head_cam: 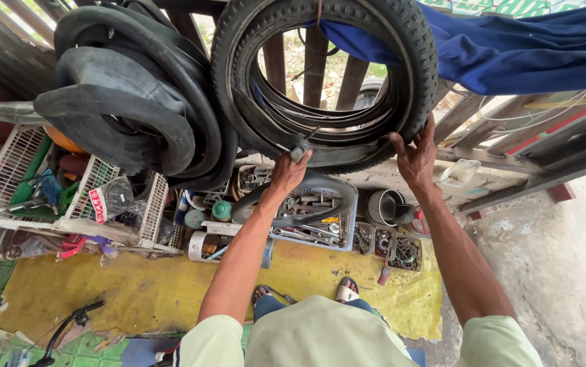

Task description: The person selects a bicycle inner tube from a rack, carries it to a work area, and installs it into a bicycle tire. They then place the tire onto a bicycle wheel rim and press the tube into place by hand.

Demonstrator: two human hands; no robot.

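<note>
Closed the left hand (286, 173) around a short dark stub (300, 149) at the lower rim of the big black tyre (421, 61), with the fingers curled fully shut. Laid the right hand (415, 160) open and flat against the lower right side of the same tyre, with fingers spread and nothing held, probably to keep the hoop from swinging. Could not tell whether the stub was a valve or the end of a tube. Found the tyre hanging upright against the wooden fence (317, 68), tied at its top by a thin cord (318, 10), well above the floor. Noted a knobby tread, dusty grey on the outside, and several thinner black hoops (381, 112) nested inside it, likely stored there to save room. Saw a bundle of limp inner tubes (123, 102) hanging just beside it on the left, and a blue cloth (510, 54) draped behind it on the right. Saw below, along the foot of the fence, white baskets (14, 170), a blue tray of tools (349, 204) and a yellow mat (136, 292) on the floor.
</note>
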